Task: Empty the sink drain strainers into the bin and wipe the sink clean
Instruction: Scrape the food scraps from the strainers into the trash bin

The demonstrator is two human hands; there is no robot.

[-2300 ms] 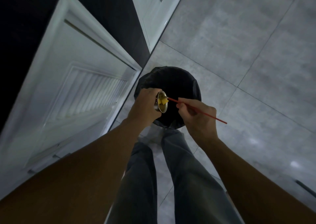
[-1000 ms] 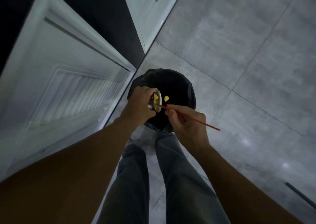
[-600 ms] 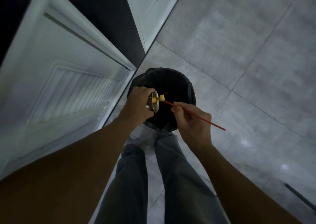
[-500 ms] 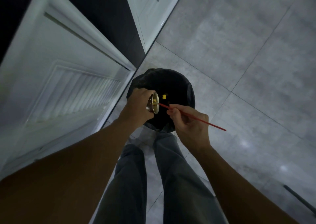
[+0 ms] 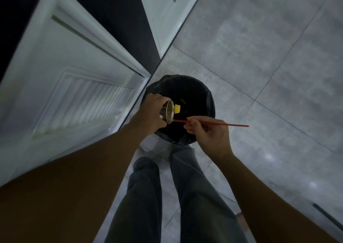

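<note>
Left hand (image 5: 152, 110) curled round strainer (image 5: 167, 112): perforated metal cup, tipped sideways over black bin (image 5: 207, 97). Yellow chunk (image 5: 177, 109) at mouth. Right hand (image 5: 206, 133) pinches red stick (image 5: 222, 124); tip now at lower rim, earlier inside mouth.

One head-worn wide-angle view looks steeply down onto the bin (image 5: 187, 88) and floor (image 5: 259, 47).

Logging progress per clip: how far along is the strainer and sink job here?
Done: a scrap lies in the bin. In hand: the left hand holds a strainer tipped over the bin, a yellow piece at its mouth; the right hand pinches a red stick, tip near the rim. Left: clearing that piece, then wiping the sink, which is out of view.
</note>
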